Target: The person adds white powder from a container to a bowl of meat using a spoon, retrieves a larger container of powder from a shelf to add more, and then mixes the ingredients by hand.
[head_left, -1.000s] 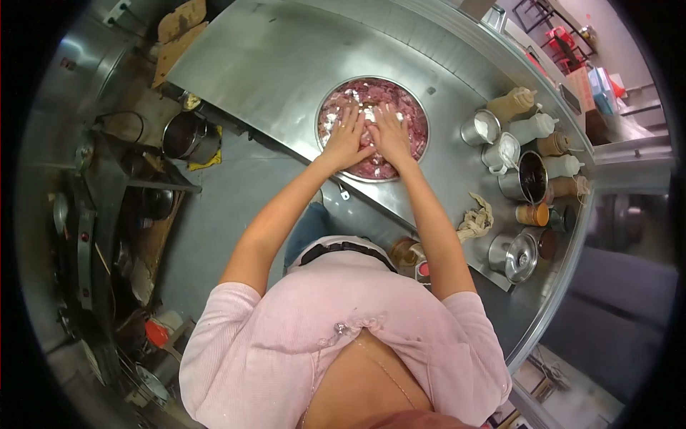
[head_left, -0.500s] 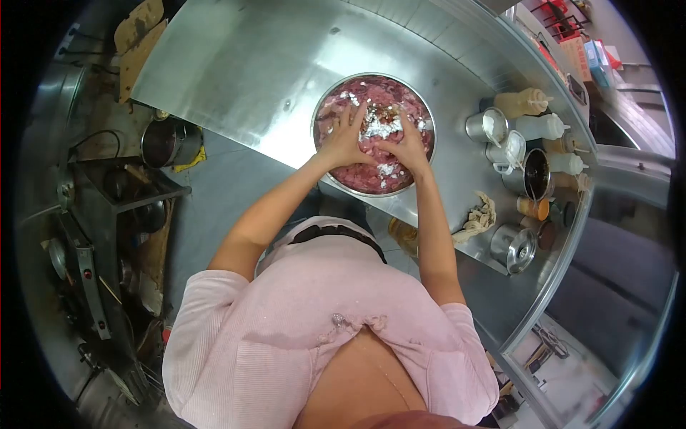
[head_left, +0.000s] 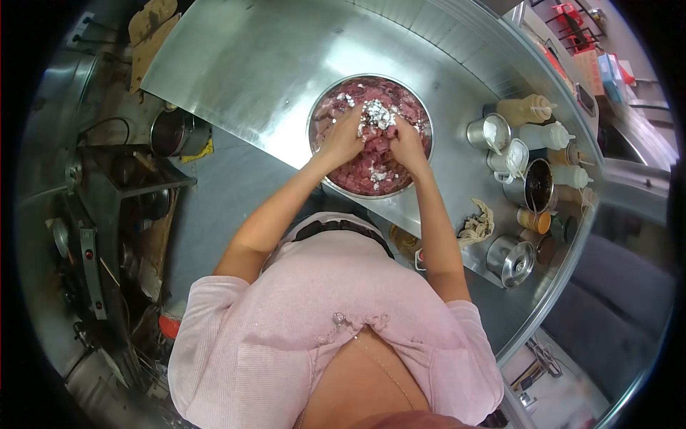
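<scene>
A round metal bowl [head_left: 311, 143] holds raw meat pieces [head_left: 373, 174] with patches of white powder [head_left: 377, 114] on top. My left hand [head_left: 344, 136] is in the left half of the bowl, its fingers curled down into the meat and their tips hidden. On the right side, my right hand [head_left: 407, 146] is closed in the meat, knuckles up, fingertips buried. Between the two hands, meat and powder are heaped up.
The bowl stands near the front edge of a steel counter [head_left: 236, 79]. At the right are squeeze bottles [head_left: 525, 110], a pot of dark sauce [head_left: 539, 187], a lidded steel pot [head_left: 510, 262] and a crumpled cloth [head_left: 477, 223]. A dark pot [head_left: 171, 134] is at the left.
My spread fingers have curled and sunk into the meat. The powder between my hands has been pushed up into a clumped heap, and the brown patch beside it no longer shows.
</scene>
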Motion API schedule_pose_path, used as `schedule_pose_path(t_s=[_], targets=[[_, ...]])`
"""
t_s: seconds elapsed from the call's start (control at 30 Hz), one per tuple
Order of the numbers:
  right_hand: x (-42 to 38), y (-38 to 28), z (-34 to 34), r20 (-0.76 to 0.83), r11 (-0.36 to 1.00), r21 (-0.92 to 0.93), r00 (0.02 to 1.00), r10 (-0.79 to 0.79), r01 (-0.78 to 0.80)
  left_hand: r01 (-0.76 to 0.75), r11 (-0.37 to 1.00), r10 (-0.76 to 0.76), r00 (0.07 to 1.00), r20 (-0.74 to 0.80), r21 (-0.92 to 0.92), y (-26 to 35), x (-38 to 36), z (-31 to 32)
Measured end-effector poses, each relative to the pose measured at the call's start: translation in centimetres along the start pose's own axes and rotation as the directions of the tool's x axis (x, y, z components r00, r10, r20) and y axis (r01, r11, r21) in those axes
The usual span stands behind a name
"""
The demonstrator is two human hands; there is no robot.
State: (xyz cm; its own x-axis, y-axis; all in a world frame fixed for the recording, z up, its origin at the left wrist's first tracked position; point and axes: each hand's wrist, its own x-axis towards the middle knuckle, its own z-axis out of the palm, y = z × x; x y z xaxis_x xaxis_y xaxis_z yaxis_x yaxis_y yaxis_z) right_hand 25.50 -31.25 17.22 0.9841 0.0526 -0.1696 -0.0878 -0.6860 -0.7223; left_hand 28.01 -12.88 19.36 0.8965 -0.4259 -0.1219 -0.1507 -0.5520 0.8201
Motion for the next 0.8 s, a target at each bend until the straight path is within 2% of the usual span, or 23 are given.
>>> schedule_pose_path(t_s=[0.03, 0.07, 0.1, 0.13, 0.17, 0.2, 0.27, 0.33, 0.37, 0.4, 0.43, 0.47, 0.5, 0.53, 0.57, 0.6, 0.63, 0.67, 0.7, 0.77, 0.8], targets=[[-0.4, 0.6, -0.2, 0.002, 1.000, 0.001, 1.000, -0.002, 0.002, -0.073, 0.994, 0.075, 0.997, -0.029, 0.075, -0.8, 0.1, 0.2], [-0.7, 1.1, -0.5, 0.026, 0.987, -0.117, 0.994, -0.105, 0.107, -0.075, 0.994, 0.078, 0.996, -0.034, 0.078, -1.7, -0.1, 0.2], [-0.7, 1.4, -1.1, 0.059, 0.949, -0.232, 0.977, -0.205, 0.213, -0.086, 0.981, 0.080, 0.996, 0.037, 0.172, -1.8, -0.5, -0.4], [-0.7, 1.7, -1.7, 0.060, 0.949, -0.232, 0.977, -0.207, 0.215, -0.098, 0.961, 0.070, 0.991, 0.113, 0.260, -1.9, -1.0, -0.8], [-0.8, 2.1, -2.1, 0.049, 0.972, -0.166, 0.986, -0.161, 0.167, 0.001, 0.966, -0.046, 0.984, 0.171, 0.257, -2.1, -1.0, -1.2], [-0.9, 2.4, -2.3, 0.041, 0.988, -0.097, 0.993, -0.113, 0.117, 0.004, 0.966, -0.051, 0.983, 0.174, 0.257, -2.2, -1.0, -1.1], [-0.2, 3.0, -1.6, -0.006, 0.992, -0.084, 0.996, -0.090, 0.089, 0.054, 0.953, -0.083, 0.993, 0.088, 0.297, -2.4, -0.9, -0.5], [0.2, 0.7, -1.4, -0.001, 0.977, 0.203, 0.998, -0.059, 0.058, 0.074, 0.954, -0.109, 0.988, 0.107, 0.291, -1.9, 0.1, -0.2], [0.3, -0.9, -1.3, 0.104, 0.823, 0.567, 0.994, -0.041, -0.025, 0.002, 0.984, -0.026, 0.991, 0.134, 0.176, -1.7, 0.6, -0.2], [0.4, -1.5, -0.7, 0.105, 0.825, 0.564, 0.994, -0.037, -0.029, -0.064, 0.996, 0.055, 0.986, 0.155, 0.056, -1.5, 0.9, -0.1], [0.3, -1.8, 0.0, 0.118, 0.786, 0.606, 0.991, 0.066, -0.124, -0.135, 0.990, 0.139, 0.985, 0.098, -0.047, -1.9, 1.2, 0.6], [0.5, -2.1, 0.3, 0.132, 0.736, 0.645, 0.978, 0.159, -0.206, -0.137, 0.990, 0.141, 0.985, 0.097, -0.047, -2.1, 1.3, 0.9], [0.6, -2.6, 0.2, 0.127, 0.738, 0.645, 0.980, 0.155, -0.200, -0.159, 0.985, 0.165, 0.981, 0.098, -0.063, -2.0, 1.4, 0.9], [0.3, -3.6, -0.3, 0.087, 0.771, 0.617, 0.987, 0.133, -0.158, -0.181, 0.980, 0.188, 0.977, 0.099, -0.079, -1.9, 1.4, 0.9], [-0.1, -4.4, -0.8, 0.051, 0.801, 0.586, 0.992, 0.112, -0.121, -0.157, 0.979, 0.157, 0.988, -0.014, -0.127, -1.8, 0.9, 1.1], [-0.4, -4.7, -1.0, 0.019, 0.829, 0.552, 0.996, 0.092, -0.087, -0.157, 0.979, 0.156, 0.988, -0.013, -0.129, -1.2, 0.7, 0.8], [-0.1, -4.0, 0.0, -0.138, 0.833, 0.549, 0.990, 0.005, 0.072, -0.077, 0.982, 0.084, 0.996, 0.031, -0.173, -0.1, 0.5, 0.1], [-0.1, -3.0, 0.2, -0.136, 0.833, 0.549, 0.991, 0.006, 0.070, 0.005, 0.977, 0.012, 0.997, 0.077, -0.212, 0.9, 0.2, -0.7], [-0.5, -3.9, -0.7, -0.179, 0.938, 0.344, 0.984, 0.020, 0.043, 0.009, 0.977, 0.008, 0.997, 0.076, -0.213, 1.8, -0.1, -1.2], [-1.1, -6.0, -2.0, -0.277, 0.999, -0.043, 0.961, -0.010, -0.002, 0.145, 0.987, -0.145, 0.989, 0.002, 0.072, 3.4, -0.5, -1.7], [-1.1, -6.0, -1.9, -0.277, 0.999, -0.043, 0.961, -0.013, 0.001, 0.145, 0.987, -0.145, 0.989, -0.001, 0.072, 3.7, -0.5, -1.8]])
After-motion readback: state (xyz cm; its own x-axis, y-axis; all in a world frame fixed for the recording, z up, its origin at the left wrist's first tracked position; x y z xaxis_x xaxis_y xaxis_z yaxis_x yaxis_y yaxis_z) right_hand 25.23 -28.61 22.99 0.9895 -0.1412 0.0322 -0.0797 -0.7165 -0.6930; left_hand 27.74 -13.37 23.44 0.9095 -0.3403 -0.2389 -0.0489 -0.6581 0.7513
